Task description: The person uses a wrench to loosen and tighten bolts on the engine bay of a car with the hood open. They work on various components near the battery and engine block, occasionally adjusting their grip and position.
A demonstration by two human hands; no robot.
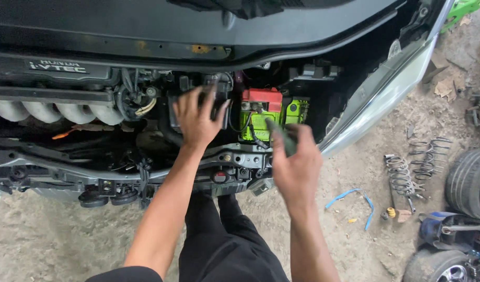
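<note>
The left hand lies with fingers spread flat on a dark boxy part in the open engine bay, pressing or steadying it rather than gripping; nothing is closed inside the palm. The right hand, blurred, is curled around a dark green tool or handle whose tip points toward eleven o'clock at the battery, so the grip looks closed on it, though the blur hides the fingers' exact hold. The battery, lime green with a red cover on top, sits just at three o'clock of the left hand, black cables looping over its front face. Farther at nine o'clock run the pale intake runners. Out on the dirt floor at four o'clock lie coil springs, a blue strap and tyres, set aside from the car.
</note>
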